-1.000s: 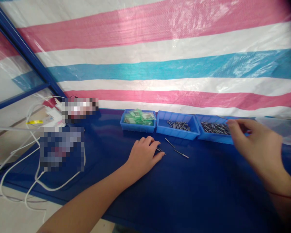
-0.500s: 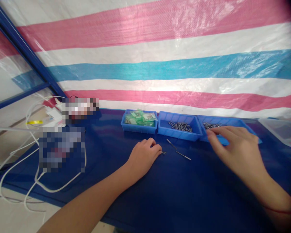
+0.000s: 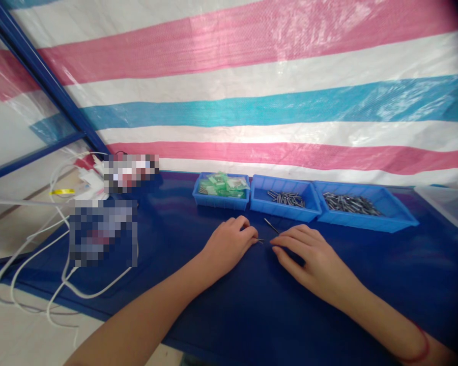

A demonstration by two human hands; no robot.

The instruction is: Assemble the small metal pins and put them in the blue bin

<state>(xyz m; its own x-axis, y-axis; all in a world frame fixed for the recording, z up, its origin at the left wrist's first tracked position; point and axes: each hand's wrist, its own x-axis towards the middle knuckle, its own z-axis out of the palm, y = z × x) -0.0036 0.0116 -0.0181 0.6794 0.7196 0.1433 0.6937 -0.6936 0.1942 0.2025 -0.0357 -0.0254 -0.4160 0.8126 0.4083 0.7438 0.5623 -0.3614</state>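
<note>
My left hand (image 3: 232, 236) rests on the blue tabletop, thumb and fingers pinched together. Thin metal pins, like the stems of pop rivets (image 3: 261, 240), stick out from its fingertips. Facing it, my right hand (image 3: 305, 254) is low over the table with thumb and index tips nearly meeting; whatever lies between them is hidden. A single pop rivet (image 3: 270, 225) lies on the table just beyond the right fingertips, partly covered by that hand.
Behind the hands stand three blue bins: one with green packets (image 3: 221, 185), a middle bin (image 3: 257, 195) and a right bin (image 3: 397, 211) with metal rivets. White cables (image 3: 64, 274) and blurred items fill the left. A translucent container (image 3: 442, 203) sits far right. A striped sheet (image 3: 229, 112) hangs behind.
My right hand has moved left and down from the right bin to the table near my left hand, covering where a loose rivet lay. The left hand has barely moved.
</note>
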